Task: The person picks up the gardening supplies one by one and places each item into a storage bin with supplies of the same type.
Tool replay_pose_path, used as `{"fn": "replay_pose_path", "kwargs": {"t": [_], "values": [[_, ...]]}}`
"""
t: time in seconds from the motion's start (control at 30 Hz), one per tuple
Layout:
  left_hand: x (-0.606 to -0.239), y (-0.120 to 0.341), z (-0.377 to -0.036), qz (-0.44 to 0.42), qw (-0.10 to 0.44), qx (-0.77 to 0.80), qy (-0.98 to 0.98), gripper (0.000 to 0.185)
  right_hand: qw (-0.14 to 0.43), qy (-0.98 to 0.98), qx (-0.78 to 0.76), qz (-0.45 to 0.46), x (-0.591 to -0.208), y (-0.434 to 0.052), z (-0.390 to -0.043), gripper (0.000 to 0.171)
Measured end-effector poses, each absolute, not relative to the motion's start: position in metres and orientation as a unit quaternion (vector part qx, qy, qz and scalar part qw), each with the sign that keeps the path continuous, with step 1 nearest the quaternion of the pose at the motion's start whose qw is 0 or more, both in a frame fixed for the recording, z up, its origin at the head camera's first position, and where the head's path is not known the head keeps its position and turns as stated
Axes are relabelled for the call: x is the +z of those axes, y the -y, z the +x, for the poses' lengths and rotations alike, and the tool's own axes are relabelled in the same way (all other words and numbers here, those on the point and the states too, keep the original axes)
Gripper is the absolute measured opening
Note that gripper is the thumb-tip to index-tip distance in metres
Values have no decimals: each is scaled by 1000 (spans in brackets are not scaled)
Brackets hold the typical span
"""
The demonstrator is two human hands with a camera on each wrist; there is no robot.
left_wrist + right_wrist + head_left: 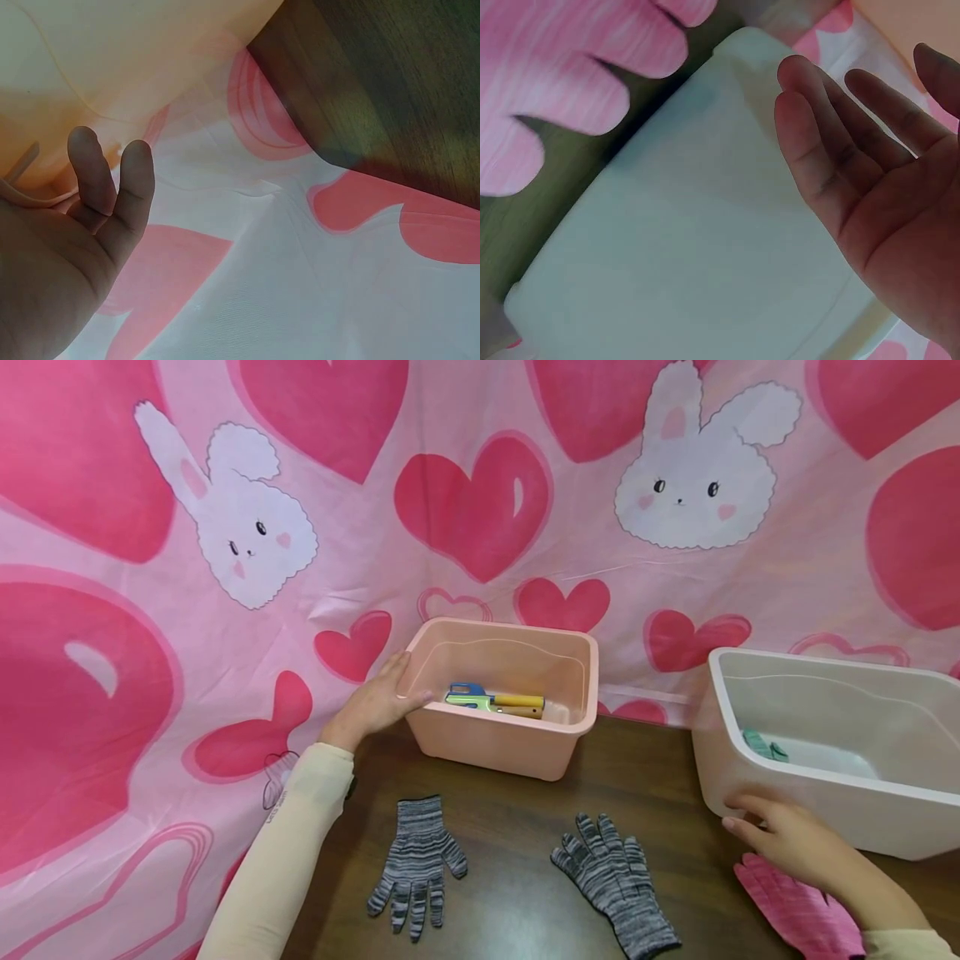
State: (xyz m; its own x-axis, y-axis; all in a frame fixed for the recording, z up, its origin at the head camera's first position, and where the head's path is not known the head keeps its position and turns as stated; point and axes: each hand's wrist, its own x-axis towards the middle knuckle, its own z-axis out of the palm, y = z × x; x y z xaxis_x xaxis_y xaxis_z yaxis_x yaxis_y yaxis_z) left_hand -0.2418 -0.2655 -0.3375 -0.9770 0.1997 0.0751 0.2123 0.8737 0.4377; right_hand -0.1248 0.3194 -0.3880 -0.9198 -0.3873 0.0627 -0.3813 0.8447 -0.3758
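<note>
1. Pink cloth w/ hearts and white bunnies (150, 635) is hanging as backdrop and draping onto the far left of the dark wooden table (517, 827).
2. Left hand (375, 702) is resting flat against the left wall of the peach plastic bin (510, 739), thumb hooking over the rim; fingers look straight, not wrapping anything. Left wrist view is showing two straight fingers (135, 180) just beside the bin wall.
3. Inside that bin a blue, green and yellow tool w/ wooden handle (495, 700) is lying on the bottom, long axis running left-right, blue end toward the left hand, so the left hand is much the nearer one.
4. Grey striped knit glove (415, 860) is lying flat on the table, fingers pointing toward the person; a second grey striped knit glove (618, 881) is lying right of it, fingers pointing away, both untouched.
5. Right hand (795, 843) is touching the near left corner of the white plastic bin (825, 802), fingers relaxed, gripping nothing; right wrist view is confirming an open palm.
6. Teal item (763, 746) is sitting in the white bin; can't tell what it is.
7. Pink knit glove (802, 914) is lying under the right wrist.
</note>
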Motion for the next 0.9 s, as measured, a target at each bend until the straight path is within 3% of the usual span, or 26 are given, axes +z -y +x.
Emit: {"fn": "replay_pose_path", "kwargs": {"t": [0.27, 0.6, 0.9], "values": [[-336, 266, -240, -103, 12, -234, 967, 102, -6, -965, -185, -186, -387, -341, -117, 28], [-335, 262, -241, -101, 11, -239, 966, 100, 27, -971, -195, -135, -374, -371, -110, 34], [-332, 260, -242, -103, 10, -237, 966, 104, 1, -979, -178, -100, -372, -393, -104, 32]]}}
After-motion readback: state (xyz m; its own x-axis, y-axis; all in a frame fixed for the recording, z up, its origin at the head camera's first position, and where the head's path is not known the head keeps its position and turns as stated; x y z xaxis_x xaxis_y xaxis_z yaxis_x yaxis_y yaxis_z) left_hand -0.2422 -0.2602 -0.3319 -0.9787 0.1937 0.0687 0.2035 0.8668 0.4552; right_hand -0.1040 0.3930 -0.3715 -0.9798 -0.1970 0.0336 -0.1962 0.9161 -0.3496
